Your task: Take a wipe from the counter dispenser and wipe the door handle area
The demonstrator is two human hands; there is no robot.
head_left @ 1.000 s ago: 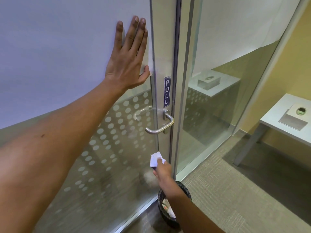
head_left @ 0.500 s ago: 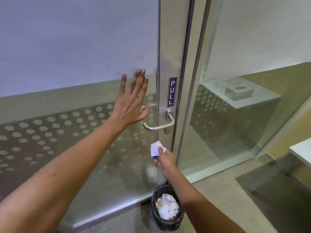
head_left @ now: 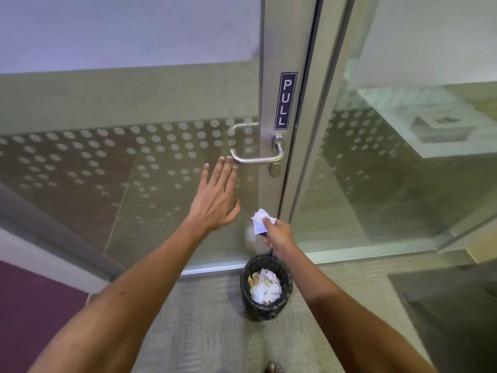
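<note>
A metal lever door handle (head_left: pixel 258 158) sits on the aluminium frame of a glass door (head_left: pixel 134 162), under a blue PULL sticker (head_left: pixel 285 100). My left hand (head_left: pixel 216 199) is flat and open against the glass, its fingertips just left of the handle's end. My right hand (head_left: pixel 277 232) is lower, beside the door frame, pinching a crumpled white wipe (head_left: pixel 260 220) that sticks up from the fingers. The wipe is below the handle and apart from it.
A small black wire bin (head_left: pixel 266 288) with crumpled white wipes in it stands on the carpet against the door's bottom edge, right under my right hand. A fixed glass panel (head_left: pixel 390 184) fills the right side. A dark red floor area (head_left: pixel 32 319) lies at the lower left.
My left hand has slid down the glass from high above the handle to just beside it. The view has tilted down and more of the bin shows. My right hand still holds the wipe low.
</note>
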